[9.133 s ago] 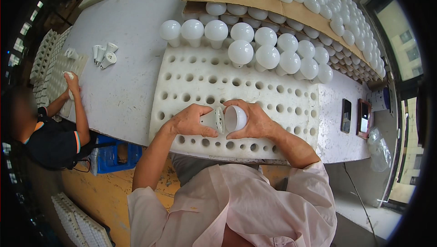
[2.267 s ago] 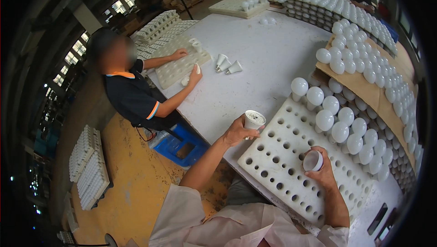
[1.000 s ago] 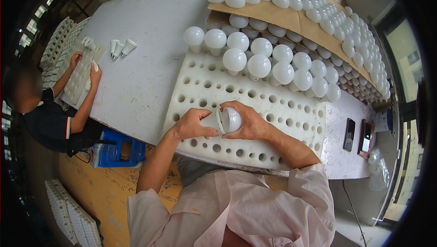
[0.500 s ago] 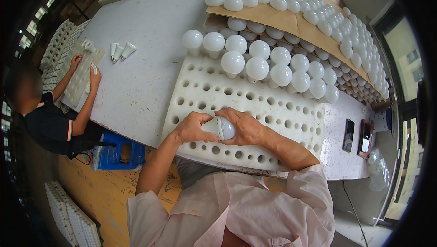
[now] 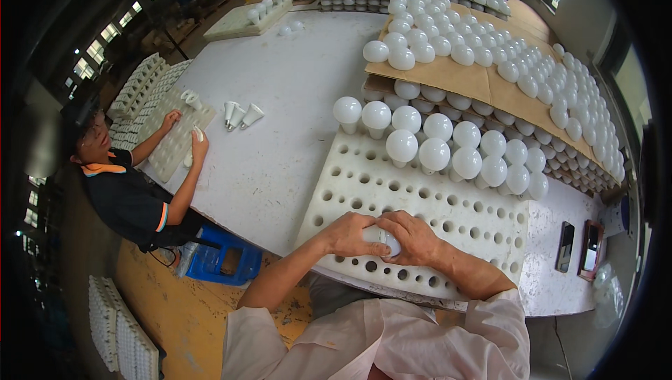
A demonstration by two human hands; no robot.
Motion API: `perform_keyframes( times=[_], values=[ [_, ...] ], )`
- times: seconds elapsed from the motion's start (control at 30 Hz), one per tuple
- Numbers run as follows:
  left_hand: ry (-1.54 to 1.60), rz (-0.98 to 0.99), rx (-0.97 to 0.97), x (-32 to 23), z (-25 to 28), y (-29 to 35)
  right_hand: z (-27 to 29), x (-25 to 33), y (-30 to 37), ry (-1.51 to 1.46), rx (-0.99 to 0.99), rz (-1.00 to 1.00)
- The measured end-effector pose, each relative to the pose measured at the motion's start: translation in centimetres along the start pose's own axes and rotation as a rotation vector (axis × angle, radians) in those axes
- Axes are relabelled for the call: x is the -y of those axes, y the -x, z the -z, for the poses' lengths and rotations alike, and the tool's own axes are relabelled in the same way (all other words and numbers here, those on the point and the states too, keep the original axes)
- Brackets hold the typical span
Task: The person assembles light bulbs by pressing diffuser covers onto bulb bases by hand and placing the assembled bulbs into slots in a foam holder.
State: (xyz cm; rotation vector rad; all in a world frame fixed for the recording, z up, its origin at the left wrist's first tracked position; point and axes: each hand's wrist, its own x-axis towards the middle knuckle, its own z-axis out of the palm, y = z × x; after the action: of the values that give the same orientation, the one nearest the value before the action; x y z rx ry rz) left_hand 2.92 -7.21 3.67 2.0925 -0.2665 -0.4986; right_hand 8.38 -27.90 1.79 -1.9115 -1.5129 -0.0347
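Both my hands are wrapped round one white light bulb (image 5: 389, 243), held low over the near part of a white foam tray (image 5: 343, 206). My left hand (image 5: 348, 236) grips its base end, and my right hand (image 5: 414, 240) closes over the domed end. The fingers cover much of the bulb. Rows of round holes dot the tray. Along its far side, finished-looking bulbs (image 5: 435, 155) stand upright in two rows, domes up.
Behind the tray rise stacked layers of bulbs parted by cardboard (image 5: 448, 80). Two phone-like devices lie at the right, one black (image 5: 565, 247). Loose bulb bases (image 5: 241, 115) rest left of centre. A co-worker (image 5: 133, 187) handles another foam tray (image 5: 168, 131) beside a blue stool (image 5: 222, 257).
The view has swung, so the whole scene sits lower and farther right. My hands stay on the bulb, and the right one now covers more of its dome.
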Motion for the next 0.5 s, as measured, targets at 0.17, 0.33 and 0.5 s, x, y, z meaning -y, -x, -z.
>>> perform_keyframes(
  times=[0.17, 0.33, 0.5],
  values=[
    [-0.154, 0.044, -0.034, -1.4, -0.5, 0.5, -0.3, 0.1, 0.0, 0.019, -0.087, 0.09],
    [0.007, 0.068, -0.007, -0.9, -1.1, 0.2, -0.2, 0.0, 0.0, 0.03, -0.08, 0.163],
    [0.107, -0.04, -0.024, -0.1, -2.4, -0.3, -0.2, -0.3, -0.2, -0.024, -0.181, 0.324]
  ],
)
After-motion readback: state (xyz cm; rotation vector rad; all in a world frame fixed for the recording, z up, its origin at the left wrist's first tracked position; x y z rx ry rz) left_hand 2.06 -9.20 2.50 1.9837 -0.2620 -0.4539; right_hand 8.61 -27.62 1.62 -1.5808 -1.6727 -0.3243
